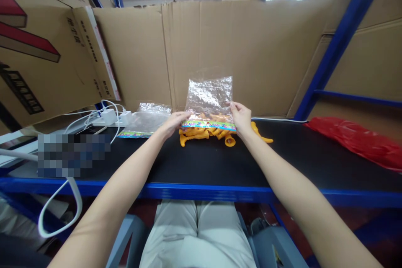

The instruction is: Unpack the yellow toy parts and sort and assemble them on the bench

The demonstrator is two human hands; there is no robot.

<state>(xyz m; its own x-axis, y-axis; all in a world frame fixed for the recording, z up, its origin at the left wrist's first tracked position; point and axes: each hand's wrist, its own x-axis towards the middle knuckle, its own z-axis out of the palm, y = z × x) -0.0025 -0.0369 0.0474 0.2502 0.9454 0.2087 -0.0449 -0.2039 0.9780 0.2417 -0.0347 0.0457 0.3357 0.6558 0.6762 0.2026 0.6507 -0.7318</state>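
A clear plastic bag with a colourful printed strip along its lower edge is held up in front of me. My left hand pinches its left side near the strip, the fingers closed. On the opposite side, my right hand grips the bag's right edge between thumb and fingers. Several orange plastic pieces lie on the black tabletop behind and below the bag, partly seen through it. One is a small round cup-like piece. What they are exactly I cannot make out.
More clear bags lie left of my left hand. Beyond them stand white plugs and a power strip with loose cables. A red plastic bag rests at the right. Cardboard walls close off the back; a blue rail edges the table.
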